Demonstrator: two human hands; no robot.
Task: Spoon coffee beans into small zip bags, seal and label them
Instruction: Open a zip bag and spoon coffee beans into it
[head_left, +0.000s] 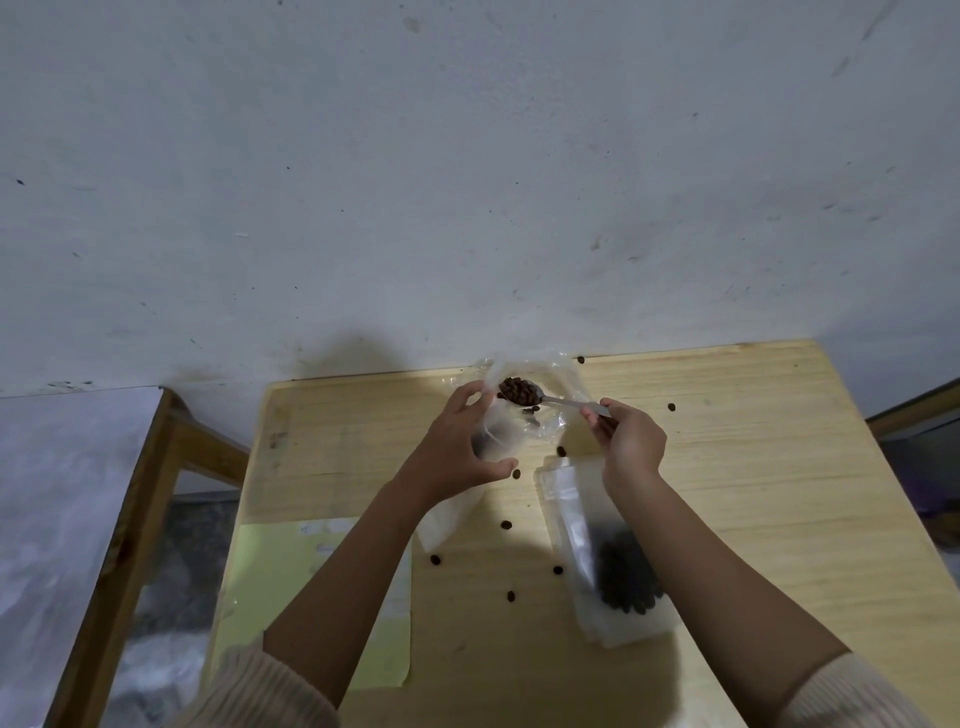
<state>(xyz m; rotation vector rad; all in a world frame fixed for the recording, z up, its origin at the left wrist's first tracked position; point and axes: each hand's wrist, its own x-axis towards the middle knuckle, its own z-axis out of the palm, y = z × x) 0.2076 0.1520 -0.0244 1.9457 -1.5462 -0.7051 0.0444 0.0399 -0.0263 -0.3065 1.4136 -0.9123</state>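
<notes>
**One bag filled, second mid-fill**

The label sheet (322, 597) sits at left, so I'd guess labelling's still to do. Left hand (462, 441) grips an open bag (493, 439), seemingly part full. Right hand (631, 441) pinches a spoon (563, 401) heaped with beans (519, 391) over it. A filled bag (618, 571) lies on the table (779, 467); can't tell if it's sealed.

Pale matt wooden table (727, 467), clear glossy plastic bag (550, 421), shiny metal spoon (563, 401)
</notes>
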